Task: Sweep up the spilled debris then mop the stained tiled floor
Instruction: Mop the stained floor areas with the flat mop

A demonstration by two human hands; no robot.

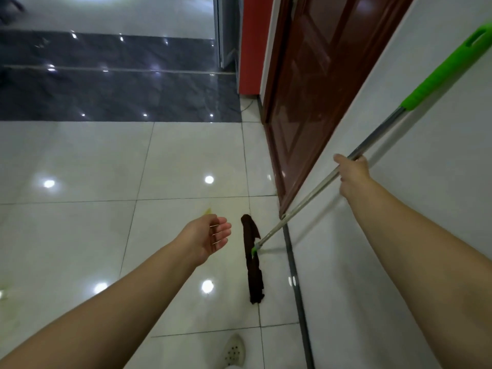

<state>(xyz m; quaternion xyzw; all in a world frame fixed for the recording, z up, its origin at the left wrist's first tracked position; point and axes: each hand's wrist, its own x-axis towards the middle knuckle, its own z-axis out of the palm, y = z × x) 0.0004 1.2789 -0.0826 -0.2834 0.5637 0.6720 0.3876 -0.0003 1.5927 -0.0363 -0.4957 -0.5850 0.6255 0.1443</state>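
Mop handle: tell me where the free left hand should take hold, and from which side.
Grip the bare metal shaft of the mop handle below the right hand, probably coming from the left, since the wall lies close on its right. The shaft slants down to the dark mop head on the floor, and the left hand hovers open nearby.

a brown door (306,102) stands at right beside a white wall (399,235), a red panel (253,43) left of it. a white perforated shoe (233,351) shows at the bottom edge.
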